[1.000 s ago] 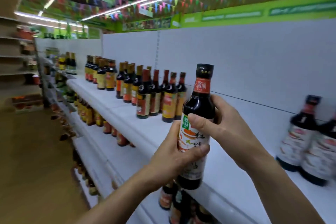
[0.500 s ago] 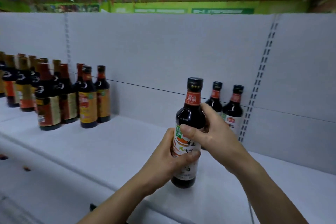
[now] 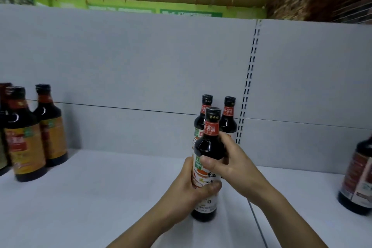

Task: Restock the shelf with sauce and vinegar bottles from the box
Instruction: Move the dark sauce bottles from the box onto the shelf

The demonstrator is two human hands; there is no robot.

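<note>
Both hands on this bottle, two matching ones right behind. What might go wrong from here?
Pushing the held bottle back may topple the left rear bottle or right rear bottle, close behind it.
The right hand grips its shoulder on their side; withdrawing could clip one.
Its base may not touch the shelf yet; releasing the left hand early risks a drop.

Three red-collared sauce bottles (image 3: 209,147) (image 3: 201,121) (image 3: 228,123), two hands (image 3: 189,189) (image 3: 231,165)
</note>
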